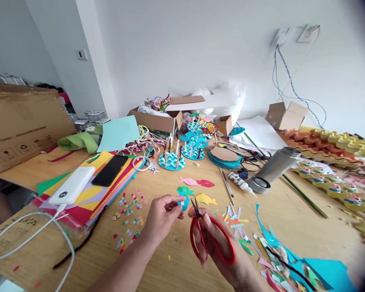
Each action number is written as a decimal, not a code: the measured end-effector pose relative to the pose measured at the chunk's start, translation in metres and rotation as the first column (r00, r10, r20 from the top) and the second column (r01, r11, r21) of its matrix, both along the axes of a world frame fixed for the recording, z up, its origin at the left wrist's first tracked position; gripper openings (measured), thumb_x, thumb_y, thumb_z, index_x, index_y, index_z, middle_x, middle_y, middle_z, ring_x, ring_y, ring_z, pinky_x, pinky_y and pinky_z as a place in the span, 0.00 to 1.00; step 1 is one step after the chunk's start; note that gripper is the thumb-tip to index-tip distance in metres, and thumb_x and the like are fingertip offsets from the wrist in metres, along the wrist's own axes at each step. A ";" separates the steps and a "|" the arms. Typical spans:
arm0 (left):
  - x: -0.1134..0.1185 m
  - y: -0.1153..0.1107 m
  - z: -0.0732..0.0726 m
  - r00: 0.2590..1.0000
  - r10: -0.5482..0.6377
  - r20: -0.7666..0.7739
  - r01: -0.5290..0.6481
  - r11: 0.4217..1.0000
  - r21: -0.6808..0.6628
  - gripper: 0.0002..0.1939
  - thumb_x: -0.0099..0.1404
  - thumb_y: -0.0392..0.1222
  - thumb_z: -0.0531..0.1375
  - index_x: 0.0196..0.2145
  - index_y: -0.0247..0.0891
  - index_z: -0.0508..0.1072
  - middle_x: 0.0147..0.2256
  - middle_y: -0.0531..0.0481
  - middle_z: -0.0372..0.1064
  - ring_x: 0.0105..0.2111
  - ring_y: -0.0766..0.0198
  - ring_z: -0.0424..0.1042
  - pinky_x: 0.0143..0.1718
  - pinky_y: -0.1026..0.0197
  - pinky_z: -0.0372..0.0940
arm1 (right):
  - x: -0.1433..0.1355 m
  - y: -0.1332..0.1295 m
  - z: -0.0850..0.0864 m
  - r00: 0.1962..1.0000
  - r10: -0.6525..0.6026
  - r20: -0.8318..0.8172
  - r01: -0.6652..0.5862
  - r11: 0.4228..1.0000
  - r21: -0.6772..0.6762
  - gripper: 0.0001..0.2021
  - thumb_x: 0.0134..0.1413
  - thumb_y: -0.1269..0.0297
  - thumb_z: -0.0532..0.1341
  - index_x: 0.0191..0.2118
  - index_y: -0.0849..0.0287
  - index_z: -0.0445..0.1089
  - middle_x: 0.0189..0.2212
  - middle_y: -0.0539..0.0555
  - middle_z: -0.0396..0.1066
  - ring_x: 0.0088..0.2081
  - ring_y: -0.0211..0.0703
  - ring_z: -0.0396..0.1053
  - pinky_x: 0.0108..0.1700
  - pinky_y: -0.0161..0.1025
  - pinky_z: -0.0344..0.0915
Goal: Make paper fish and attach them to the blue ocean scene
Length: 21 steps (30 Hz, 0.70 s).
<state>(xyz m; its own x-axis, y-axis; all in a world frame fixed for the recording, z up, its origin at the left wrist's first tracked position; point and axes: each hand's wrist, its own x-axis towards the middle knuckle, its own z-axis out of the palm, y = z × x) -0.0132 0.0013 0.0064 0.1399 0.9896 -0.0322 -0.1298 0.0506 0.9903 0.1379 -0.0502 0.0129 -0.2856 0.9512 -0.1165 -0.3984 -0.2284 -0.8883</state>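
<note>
- Left hand (pixel 166 215): centre of the table (pixel 176 275); thumb and fingertips pinch the blue paper piece (pixel 185 203).
- Right hand (pixel 217 243): grasps the red-handled scissors (pixel 198 215); fingers are wrapped about the handle loops.
- Scissors orientation: tips point to the far side, just right of the blue paper piece; blades stand slightly parted.
- Blue paper piece: located between the two hands, partly covered by the left fingers.
- Green paper fish (pixel 185 190): just beyond the blue paper piece; whether the two touch cannot be determined.
- Yellow paper fish (pixel 205 198): on the table, just beyond and right of the scissors tips.
- Pink paper fish (pixel 188 181) and red paper fish (pixel 206 183): farther out, placed end to end, pink on the left.
- Confetti pieces (pixel 134 221): scattered left of the left hand.
- Paper strips (pixel 235 221): in a loose pile right of the right hand.
- Blue paper scraps (pixel 325 269): near right corner.
- Glue bottle (pixel 239 181): on its side, far right of the scissors, near the metal flask (pixel 276 164).
- Phone (pixel 110 170) and power bank (pixel 73 184): resting on the coloured paper stack (pixel 121 184), left side.
- Cardboard discs (pixel 224 156): stacked beyond the glue bottle.
</note>
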 end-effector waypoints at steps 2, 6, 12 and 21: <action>-0.001 0.000 0.000 1.000 0.011 0.005 -0.011 1.000 -0.023 0.16 0.52 0.40 0.64 0.39 0.30 0.77 0.28 0.47 0.73 0.24 0.65 0.71 0.30 0.62 0.68 | -0.001 0.000 -0.001 0.999 0.047 -0.001 -0.047 0.997 -0.065 0.21 0.55 0.50 0.58 0.46 0.63 0.65 0.19 0.47 0.64 0.14 0.33 0.60 0.14 0.31 0.59; -0.001 -0.001 0.002 0.999 0.036 0.036 -0.033 0.996 -0.078 0.17 0.50 0.40 0.64 0.39 0.30 0.77 0.26 0.49 0.73 0.23 0.65 0.71 0.30 0.62 0.68 | -0.001 0.001 -0.003 0.994 0.103 -0.031 -0.106 0.987 -0.120 0.22 0.54 0.50 0.59 0.45 0.64 0.66 0.20 0.48 0.66 0.13 0.32 0.60 0.13 0.31 0.61; 0.000 -0.001 0.006 0.993 0.059 0.100 -0.043 0.987 -0.156 0.17 0.47 0.39 0.65 0.36 0.29 0.78 0.25 0.48 0.74 0.23 0.67 0.70 0.30 0.62 0.68 | -0.003 0.001 -0.002 0.989 0.137 -0.057 -0.144 0.981 -0.132 0.20 0.56 0.51 0.58 0.44 0.65 0.66 0.20 0.48 0.66 0.12 0.30 0.60 0.13 0.29 0.62; 0.001 -0.003 0.008 0.996 0.044 0.075 -0.033 0.989 -0.141 0.15 0.47 0.38 0.64 0.35 0.28 0.77 0.23 0.49 0.74 0.23 0.67 0.70 0.30 0.62 0.67 | -0.003 0.002 -0.002 0.991 0.122 -0.058 -0.129 0.981 -0.146 0.21 0.54 0.50 0.59 0.44 0.65 0.66 0.20 0.49 0.66 0.13 0.31 0.61 0.12 0.29 0.62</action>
<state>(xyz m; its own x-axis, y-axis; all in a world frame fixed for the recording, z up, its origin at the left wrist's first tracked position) -0.0124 -0.0013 0.0141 0.1096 0.9809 -0.1608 -0.2109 0.1811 0.9606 0.1347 -0.0482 0.0112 -0.4104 0.8804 -0.2377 -0.3997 -0.4079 -0.8209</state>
